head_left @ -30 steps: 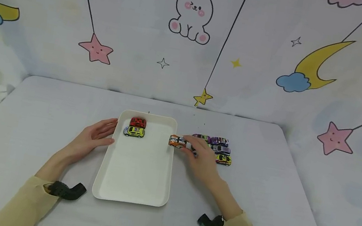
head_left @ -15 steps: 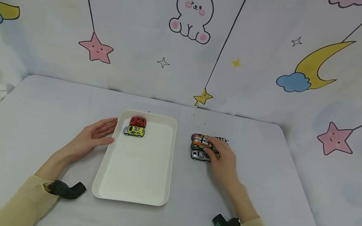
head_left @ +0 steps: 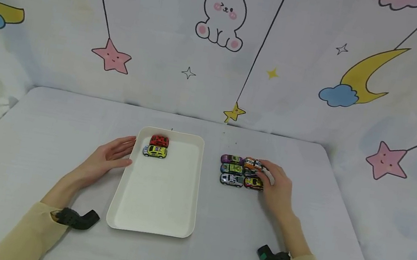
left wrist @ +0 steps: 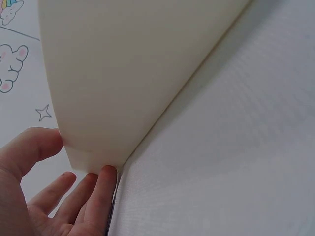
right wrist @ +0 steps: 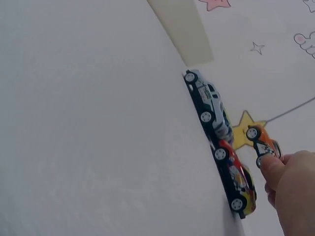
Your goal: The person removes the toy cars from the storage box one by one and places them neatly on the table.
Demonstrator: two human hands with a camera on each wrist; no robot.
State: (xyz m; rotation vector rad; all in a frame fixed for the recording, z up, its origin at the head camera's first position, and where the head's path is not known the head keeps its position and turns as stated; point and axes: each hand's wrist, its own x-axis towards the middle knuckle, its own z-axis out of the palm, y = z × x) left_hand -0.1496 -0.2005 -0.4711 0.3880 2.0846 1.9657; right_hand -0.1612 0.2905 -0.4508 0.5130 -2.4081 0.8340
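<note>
My right hand [head_left: 279,193] pinches an orange and white toy car [head_left: 253,163] above the right side of a group of toy cars. In the right wrist view the orange car [right wrist: 263,143] hangs clear of the silver car [right wrist: 206,101] and the red and yellow car [right wrist: 235,174]. My left hand [head_left: 108,157] rests its fingers against the left wall of a white tray [head_left: 155,199]; the left wrist view has the fingertips touching the tray's side [left wrist: 123,98]. Inside the tray's far left corner are a red toy car [head_left: 159,140] and a yellow one [head_left: 154,152].
Left in the group stand a purple car [head_left: 232,159], a green car [head_left: 232,169] and a silver car [head_left: 231,180]. Right of them is a yellow and red car [head_left: 253,183], with others partly hidden by the hand. A patterned wall backs the white table [head_left: 221,252].
My right hand has carried the orange car rightward, from the tray's right rim to over the right side of the group. The left hand and tray have stayed put.
</note>
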